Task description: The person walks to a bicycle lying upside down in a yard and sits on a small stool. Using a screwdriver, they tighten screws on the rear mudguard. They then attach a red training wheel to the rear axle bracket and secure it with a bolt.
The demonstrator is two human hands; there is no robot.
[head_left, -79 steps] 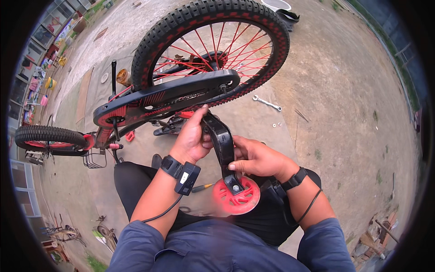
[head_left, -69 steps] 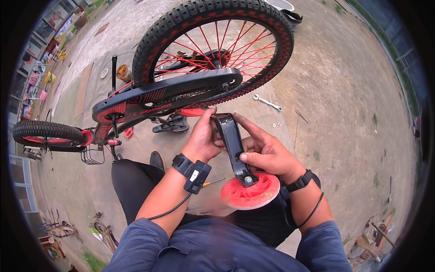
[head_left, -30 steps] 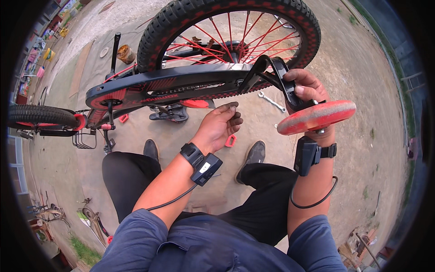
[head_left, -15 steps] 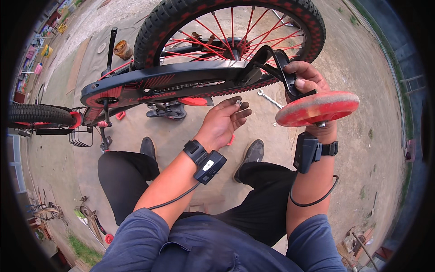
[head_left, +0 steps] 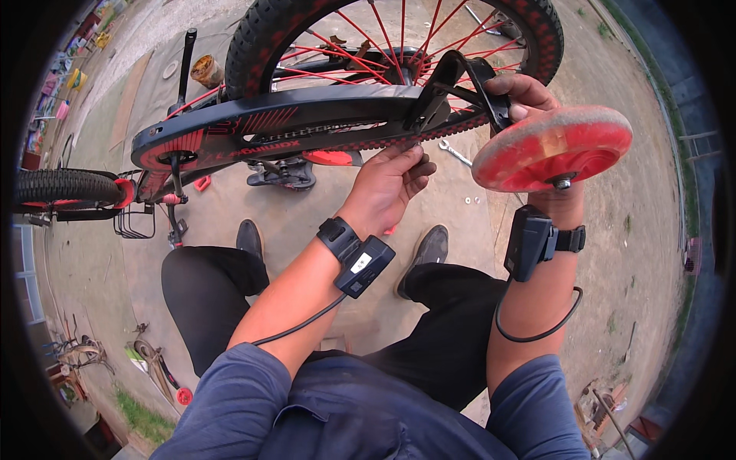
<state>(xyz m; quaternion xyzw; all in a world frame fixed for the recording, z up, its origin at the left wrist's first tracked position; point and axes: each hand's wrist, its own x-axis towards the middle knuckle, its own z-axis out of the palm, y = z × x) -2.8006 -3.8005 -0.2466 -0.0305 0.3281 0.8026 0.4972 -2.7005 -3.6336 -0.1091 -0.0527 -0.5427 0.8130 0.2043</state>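
Beside rear wheel (head_left: 399,38) | right hand (head_left: 529,96) grip clamped on training-wheel bracket (head_left: 460,80) | left hand (head_left: 387,184) fingers curled, touching chain guard (head_left: 291,123)

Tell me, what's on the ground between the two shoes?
In the head view, only bare concrete shows between the left shoe and the right shoe; the left forearm hides part of that gap.
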